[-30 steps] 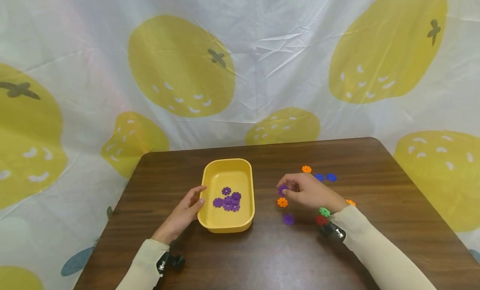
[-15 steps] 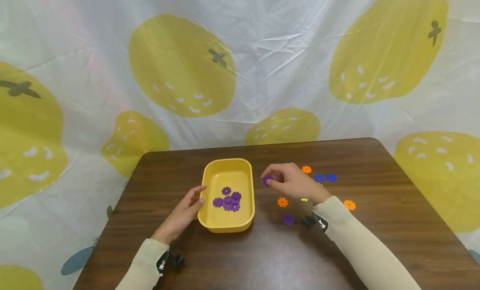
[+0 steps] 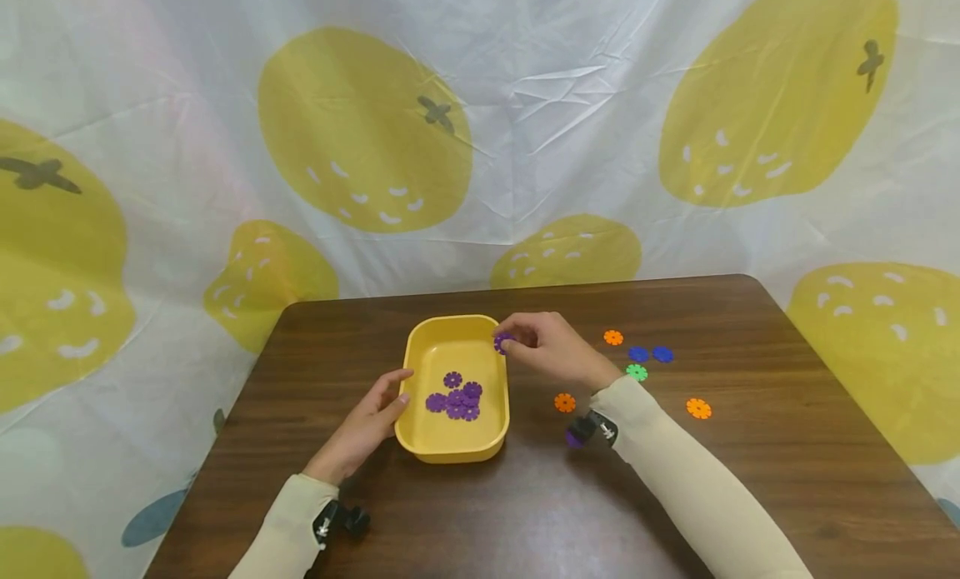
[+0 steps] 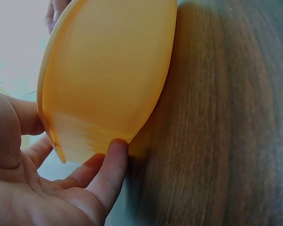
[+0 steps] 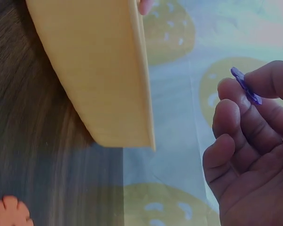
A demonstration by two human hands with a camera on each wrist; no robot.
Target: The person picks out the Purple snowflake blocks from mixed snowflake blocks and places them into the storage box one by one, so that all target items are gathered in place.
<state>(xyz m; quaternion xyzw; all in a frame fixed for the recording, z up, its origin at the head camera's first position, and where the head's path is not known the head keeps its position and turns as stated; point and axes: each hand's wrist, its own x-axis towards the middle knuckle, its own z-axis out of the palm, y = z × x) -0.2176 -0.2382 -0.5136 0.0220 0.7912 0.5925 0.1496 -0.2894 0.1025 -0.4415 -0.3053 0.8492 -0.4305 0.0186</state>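
A yellow plastic tray (image 3: 452, 446) stands on the table with several purple notched discs (image 3: 456, 402) lying in it. At its left side my left hand (image 3: 363, 421) holds the wall, thumb and fingertip at the rim; the left wrist view shows other fingers (image 4: 114, 165) against the outside of the tray (image 4: 108, 70). Over the tray's right rim, my right hand (image 3: 551, 346) pinches one purple notched disc (image 3: 502, 343). The right wrist view shows this disc (image 5: 245, 85) edge-on between thumb and forefinger, with the other fingers curled beside it.
Right of the tray, loose discs lie on the brown table (image 3: 525, 512): orange (image 3: 565, 403), blue (image 3: 662, 355), green (image 3: 637, 372) and a purple disc (image 3: 573, 438) partly hidden by the right wrist camera. A fruit-print curtain (image 3: 480, 146) hangs behind the table.
My right hand has moved left and away from me with the purple disc, from the loose discs to the tray's right rim. The left hand and tray have stayed put.
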